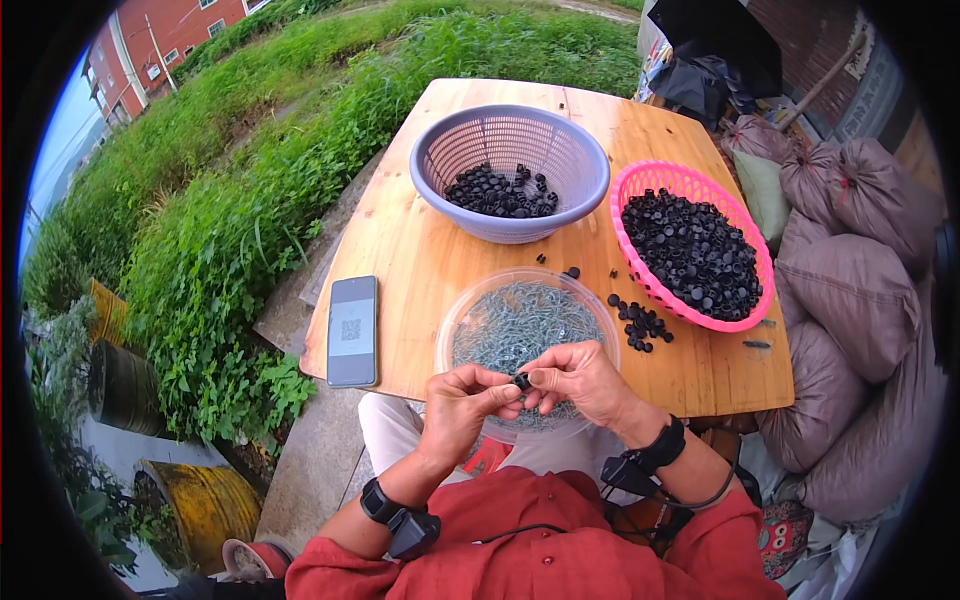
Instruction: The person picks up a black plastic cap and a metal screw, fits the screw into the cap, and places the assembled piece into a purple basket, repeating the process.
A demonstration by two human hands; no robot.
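Note:
My left hand (463,408) and my right hand (592,386) meet over a clear round tub (446,335) full of thin silvery screws (520,318). Between their fingertips is a small black plastic cap (521,381), pinched from both sides. Whether a screw is also in the fingers is too small to tell. Beyond the tub stands a grey-purple plastic basket (510,230) with black caps (500,192) heaped in it. To its right, a pink plastic basket (626,240) is filled with more black caps (690,255). Several loose caps (642,325) lie beside the pink basket.
A phone (352,332) with a lit screen lies at the left edge of the wooden table (400,260). Stuffed brownish sacks (850,300) crowd the right side. Green plants (230,260) grow to the left, near a yellow barrel (205,510).

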